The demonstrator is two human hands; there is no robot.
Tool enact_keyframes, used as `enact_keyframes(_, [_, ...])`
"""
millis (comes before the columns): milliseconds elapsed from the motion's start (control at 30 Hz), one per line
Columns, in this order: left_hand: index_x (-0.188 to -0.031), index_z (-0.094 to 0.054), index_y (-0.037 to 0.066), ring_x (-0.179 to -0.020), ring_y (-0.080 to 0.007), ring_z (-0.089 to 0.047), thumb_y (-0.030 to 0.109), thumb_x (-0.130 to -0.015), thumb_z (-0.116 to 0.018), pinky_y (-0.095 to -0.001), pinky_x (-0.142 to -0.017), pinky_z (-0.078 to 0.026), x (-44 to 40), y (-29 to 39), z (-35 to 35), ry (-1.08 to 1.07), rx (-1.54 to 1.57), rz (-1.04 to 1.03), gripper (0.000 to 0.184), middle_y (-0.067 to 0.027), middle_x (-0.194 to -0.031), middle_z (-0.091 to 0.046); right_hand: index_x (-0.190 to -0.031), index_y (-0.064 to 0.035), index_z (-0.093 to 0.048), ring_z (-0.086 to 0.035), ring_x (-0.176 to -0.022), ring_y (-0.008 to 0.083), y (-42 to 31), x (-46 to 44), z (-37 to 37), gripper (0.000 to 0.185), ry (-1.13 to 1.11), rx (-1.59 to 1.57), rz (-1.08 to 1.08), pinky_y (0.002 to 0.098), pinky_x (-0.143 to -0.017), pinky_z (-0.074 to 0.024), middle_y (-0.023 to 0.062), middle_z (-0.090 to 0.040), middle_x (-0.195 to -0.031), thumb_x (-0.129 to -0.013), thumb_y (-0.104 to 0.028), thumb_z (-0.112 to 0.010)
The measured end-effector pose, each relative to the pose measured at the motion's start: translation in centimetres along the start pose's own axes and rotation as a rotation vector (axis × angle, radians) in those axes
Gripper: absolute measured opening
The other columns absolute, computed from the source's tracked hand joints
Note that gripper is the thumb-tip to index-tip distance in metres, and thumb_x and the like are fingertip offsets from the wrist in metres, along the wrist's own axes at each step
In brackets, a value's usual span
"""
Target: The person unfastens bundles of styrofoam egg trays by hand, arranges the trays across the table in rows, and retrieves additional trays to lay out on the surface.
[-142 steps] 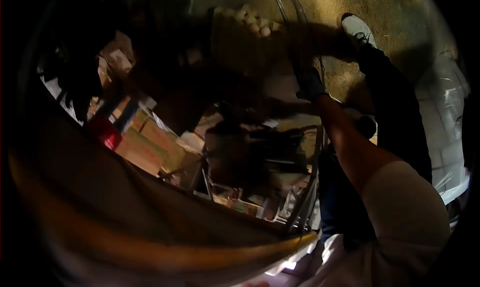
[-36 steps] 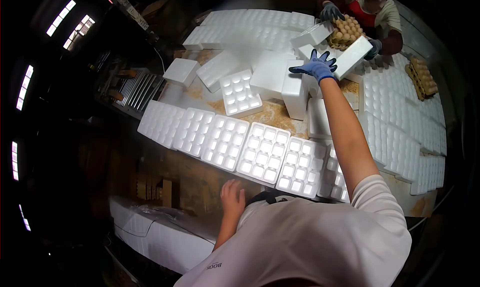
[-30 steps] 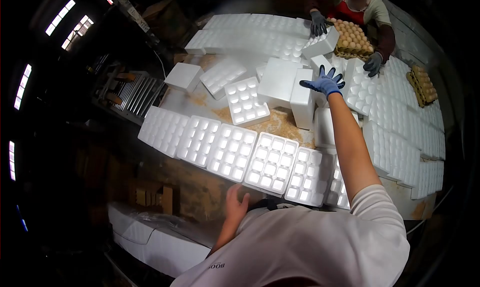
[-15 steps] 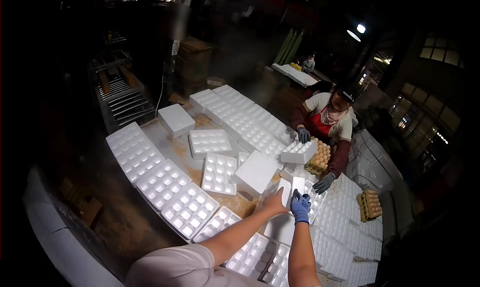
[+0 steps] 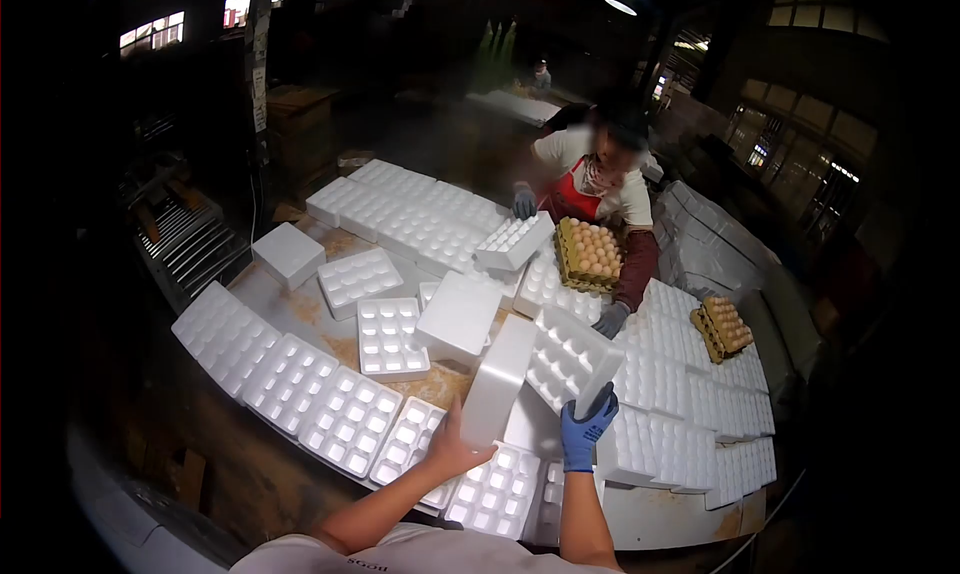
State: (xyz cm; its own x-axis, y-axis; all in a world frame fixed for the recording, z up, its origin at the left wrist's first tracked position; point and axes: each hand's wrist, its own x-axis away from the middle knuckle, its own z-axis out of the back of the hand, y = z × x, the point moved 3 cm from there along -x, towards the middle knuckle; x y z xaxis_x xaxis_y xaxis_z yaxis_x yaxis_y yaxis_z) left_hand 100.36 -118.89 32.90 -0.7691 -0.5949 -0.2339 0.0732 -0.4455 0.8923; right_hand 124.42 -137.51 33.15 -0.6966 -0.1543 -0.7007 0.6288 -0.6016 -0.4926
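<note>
Along the near edge of the tabletop [image 5: 665, 531], a row [image 5: 346, 421] of white trays lies side by side, cells up. Over this row, the bare left hand [image 5: 458, 448] has its grip about the lower end of a smooth white block [image 5: 501, 379], which stands on end, its top leaning right. Just right of it, the blue-gloved right hand [image 5: 587, 432] has its grip closed on the lower right corner of a tilted tray [image 5: 568, 359], cells showing. Block and tray are side by side; whether they touch at the upper ends cannot be told.

Mid-tabletop, a smooth box [image 5: 460, 314] rests just beyond the block. Two loose trays, a nearer one [image 5: 391, 338] and a farther one [image 5: 360, 281], lie to its left, cells up, with brown patches [image 5: 450, 387] on the surface around. Near the left edge sits another box [image 5: 288, 255].

Toward the right edge, trays [image 5: 690, 374] are packed close, with an egg stack [image 5: 724, 327] on top.

At the far edge, a co-worker [image 5: 600, 179] in a red apron leans over a larger egg stack [image 5: 590, 252]; one grey-gloved hand [image 5: 524, 202] is at a canted tray [image 5: 515, 241], the other [image 5: 611, 320] just beyond the right hand's tray. Past the left edge stands a roller conveyor [image 5: 187, 244].
</note>
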Motion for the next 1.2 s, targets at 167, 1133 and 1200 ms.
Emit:
enact_keyframes(167, [-0.161, 0.005, -0.005, -0.143, -0.0392, -0.041, 0.020, -0.066, -0.092, -0.0449, -0.116, -0.037, 10.6, -1.0, 6.3, 0.056, 0.179, 0.118, 0.138, -0.0304, -0.156, -0.033, -0.162, -0.0101, -0.027, -0.053, -0.098, 0.0168, 8.3, 10.8, 10.4, 0.096, -0.173, -0.469, -0.502, 0.0305, -0.076, -0.0525, 0.0118, -0.044, -0.140, -0.077, 0.001, -0.070])
enact_keyframes(1133, [-0.139, -0.058, 0.014, -0.131, -0.0494, -0.052, 0.011, -0.065, -0.086, -0.0515, -0.094, -0.055, 13.3, 15.9, -22.1, -0.662, -0.205, -0.962, 0.080, -0.0119, -0.126, -0.063, -0.145, -0.0039, -0.051, -0.056, -0.122, 0.0181, 21.8, 28.9, 30.9, 0.050, -0.070, -0.658, -0.984, 0.0334, -0.101, -0.0483, 0.0107, -0.060, -0.134, -0.102, -0.024, -0.065])
enact_keyframes(1200, [-0.141, -0.059, 0.022, -0.133, -0.0479, -0.051, 0.008, -0.070, -0.077, -0.0502, -0.095, -0.057, 14.7, 18.8, -25.1, -0.875, -0.355, -1.064, 0.075, -0.0046, -0.130, -0.062, -0.148, -0.0016, -0.047, -0.054, -0.128, 0.0207, 20.7, 25.8, 34.3, 0.055, -0.177, -0.525, -0.776, 0.0357, -0.107, -0.0465, 0.0149, -0.056, -0.143, -0.101, -0.020, -0.067])
